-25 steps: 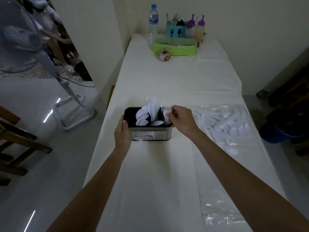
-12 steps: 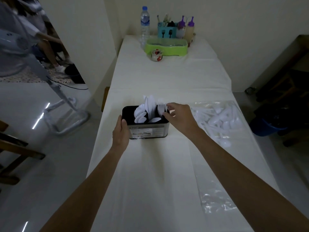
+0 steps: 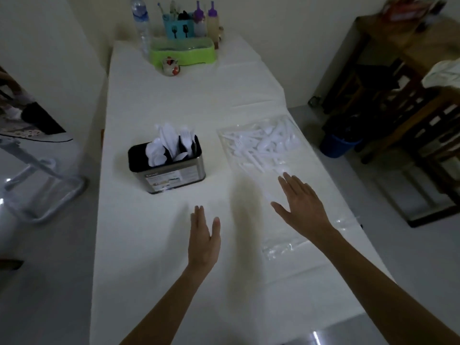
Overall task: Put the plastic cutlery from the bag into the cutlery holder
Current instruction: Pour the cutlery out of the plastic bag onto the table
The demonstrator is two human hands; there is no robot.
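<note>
The cutlery holder (image 3: pixel 171 174) stands beside the left edge of the bench (image 3: pixel 174 95), about midway along it. White spoons and forks (image 3: pixel 169 143) stand upright in its middle and right part, while its left end looks dark and unfilled. The clear bag (image 3: pixel 281 247) lies flat along the right edge. Most of the plastic cutlery (image 3: pixel 258 148) is heaped loosely in its far half, and its near half is crinkled and nearly bare.

The right hand (image 3: pixel 302 202) hovers over the bag with its grip wide: fingers straight and spread, holding nothing, tips just short of the heap. The left hand (image 3: pixel 202 241) is over the middle of the bench, nearer the near edge than the holder. Its grip is also wide and empty. I cannot tell whether either palm touches the surface.

The step in hand looks like fetching the next pieces, with much of the task undone.

To do it well:
1. Find the bag's mouth, which these views do not show plainly.
2. Let the left hand pin the loose film so it does not slide.
3. Pinch 2 or 3 pieces that lie parallel, by their handles.
4. Free any fork tines that have snagged before lifting.
5. Lower the pieces handle-first into the holder's dark left end.

The pieces are probably light and slick, so a firm pinch should suit better than a scoop.
</note>
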